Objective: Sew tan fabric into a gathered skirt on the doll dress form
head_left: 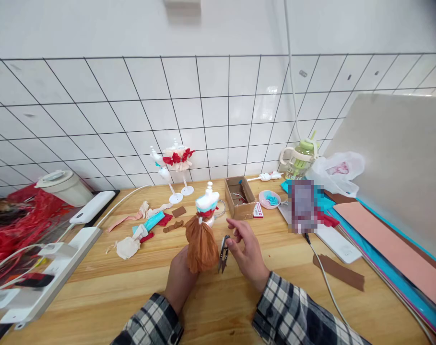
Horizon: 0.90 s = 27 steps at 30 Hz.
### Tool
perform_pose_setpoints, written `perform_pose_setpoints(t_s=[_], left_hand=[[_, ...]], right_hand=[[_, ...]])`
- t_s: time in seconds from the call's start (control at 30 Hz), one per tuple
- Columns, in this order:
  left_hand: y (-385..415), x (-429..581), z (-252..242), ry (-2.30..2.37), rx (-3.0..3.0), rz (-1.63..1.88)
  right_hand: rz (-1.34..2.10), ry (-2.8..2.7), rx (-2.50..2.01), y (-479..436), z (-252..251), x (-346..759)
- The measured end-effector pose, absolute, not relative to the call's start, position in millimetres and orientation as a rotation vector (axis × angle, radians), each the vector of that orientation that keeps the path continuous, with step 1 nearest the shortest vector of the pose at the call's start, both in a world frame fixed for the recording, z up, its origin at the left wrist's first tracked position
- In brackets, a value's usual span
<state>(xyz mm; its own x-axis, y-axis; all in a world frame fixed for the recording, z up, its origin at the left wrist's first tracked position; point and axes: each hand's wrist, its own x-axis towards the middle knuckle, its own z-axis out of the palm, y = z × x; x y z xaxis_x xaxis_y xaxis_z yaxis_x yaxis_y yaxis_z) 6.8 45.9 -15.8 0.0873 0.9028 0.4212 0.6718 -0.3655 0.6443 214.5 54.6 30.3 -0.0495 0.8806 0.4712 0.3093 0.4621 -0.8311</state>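
The thin brown skirt (202,247) could be nicked or torn if it is brushed by the dark snips (223,256), whose blades are set close beside it, and its gathers could be loosened if the narrow waist is pulled hard. The dress form (207,201) wearing it, in front and to the left of the cardboard box (240,211), could be tipped if the support of the left hand (180,275) is eased unevenly. That hand is placed at the skirt's side and underside; its fingers are hidden there, so how tightly they are closed cannot be told. By the right hand (245,251), in front of the box, thumb and forefinger are held apart with nothing seen pinched between them; whether the snips are touched by the thumb cannot be told. Three dress forms are counted: the skirted one and two stand-mounted forms (176,197) to the left of the box. One pair of snips is seen in front of the box, with one pink dish (265,203) and one small packet (258,210) just to its right, and two brown scraps (179,211) to its left.
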Motion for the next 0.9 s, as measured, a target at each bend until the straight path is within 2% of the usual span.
perform_pose_setpoints(t_s=[0.17, 0.3, 0.67, 0.9], left_hand=[[41, 14, -8, 1.511, 2.163, 1.027], [38, 15, -4, 1.541, 2.142, 0.987], [37, 17, -3, 1.619, 2.189, 1.003], [37, 15, -7, 1.660, 2.187, 1.015]], right_hand=[[0.441, -1.530, -1.073, 69, 69, 212], [0.328, -1.678, -0.996, 74, 79, 210], [0.602, -1.577, -1.128, 75, 80, 205], [0.592, -1.560, -1.153, 75, 84, 208]])
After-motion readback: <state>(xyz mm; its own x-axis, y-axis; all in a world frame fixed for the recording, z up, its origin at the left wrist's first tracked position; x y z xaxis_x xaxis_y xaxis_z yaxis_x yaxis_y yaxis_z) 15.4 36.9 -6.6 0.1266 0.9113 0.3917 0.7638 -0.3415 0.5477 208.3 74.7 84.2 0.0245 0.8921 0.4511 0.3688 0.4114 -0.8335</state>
